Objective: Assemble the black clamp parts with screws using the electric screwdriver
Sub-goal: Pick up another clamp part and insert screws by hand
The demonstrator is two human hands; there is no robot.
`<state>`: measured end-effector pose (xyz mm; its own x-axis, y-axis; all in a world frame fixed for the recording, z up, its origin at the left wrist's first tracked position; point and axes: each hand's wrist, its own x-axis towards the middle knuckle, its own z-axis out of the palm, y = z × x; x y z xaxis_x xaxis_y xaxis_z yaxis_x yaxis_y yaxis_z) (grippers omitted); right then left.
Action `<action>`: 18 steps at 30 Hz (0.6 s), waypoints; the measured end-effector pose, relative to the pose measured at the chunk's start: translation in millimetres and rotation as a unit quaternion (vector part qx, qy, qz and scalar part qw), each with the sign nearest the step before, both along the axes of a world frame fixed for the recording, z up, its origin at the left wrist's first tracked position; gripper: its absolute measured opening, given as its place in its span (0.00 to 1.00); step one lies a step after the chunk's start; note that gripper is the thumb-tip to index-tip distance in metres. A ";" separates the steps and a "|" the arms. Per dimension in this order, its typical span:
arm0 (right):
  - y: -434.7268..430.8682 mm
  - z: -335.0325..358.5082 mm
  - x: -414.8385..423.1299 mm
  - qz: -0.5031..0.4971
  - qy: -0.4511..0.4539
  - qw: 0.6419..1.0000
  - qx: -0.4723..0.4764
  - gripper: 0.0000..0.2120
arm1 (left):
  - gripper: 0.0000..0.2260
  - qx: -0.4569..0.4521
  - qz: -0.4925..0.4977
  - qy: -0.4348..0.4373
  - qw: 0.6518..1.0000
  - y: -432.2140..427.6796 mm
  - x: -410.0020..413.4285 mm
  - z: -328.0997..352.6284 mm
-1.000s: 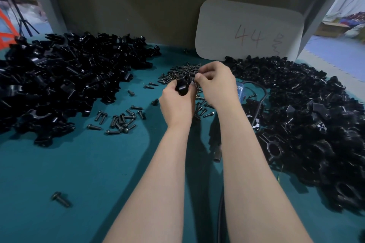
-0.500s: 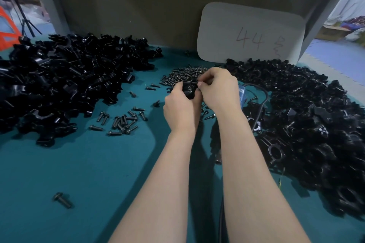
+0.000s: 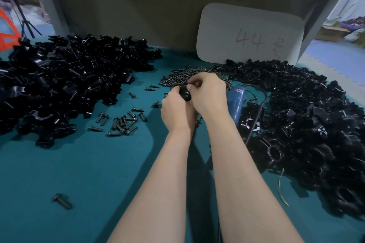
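While the left hand gripped the clamp part over the bench, near the screws, the right hand pinched its upper edge with curled fingers. Small, stiff and likely light, it seemed best held by its sides, holes clear, with the electric screwdriver lying just beside.

A white rounded-corner card marked "44" in red leans against the dull brown back panel. The teal cloth table surface carries a thin yellow-green strip at right. A brown cardboard box sits beyond.
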<state>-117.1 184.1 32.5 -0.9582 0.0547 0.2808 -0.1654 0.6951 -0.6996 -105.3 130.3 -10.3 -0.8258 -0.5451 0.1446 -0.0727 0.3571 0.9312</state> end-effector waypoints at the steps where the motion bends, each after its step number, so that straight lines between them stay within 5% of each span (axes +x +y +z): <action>1: -0.3 0.3 -0.5 0.005 -0.001 1.000 -0.006 0.08 | 0.10 0.006 0.003 0.002 1.000 -0.6 -0.4 0.4; 9: 1.9 -6.8 -5.2 -0.026 0.012 1.000 -0.004 0.08 | 0.17 -0.008 0.006 0.004 1.000 1.3 -3.4 -2.5; 18: 14.9 -1.3 -4.6 0.014 -0.045 0.999 -0.003 0.09 | 0.13 -0.041 0.011 0.001 0.999 -1.3 -5.6 -4.7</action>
<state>-121.7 199.1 31.3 -0.9805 0.0297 0.1940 -0.1209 0.6869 -0.7166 -110.9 129.0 -15.0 -0.8133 -0.5495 0.1915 -0.0788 0.4300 0.8994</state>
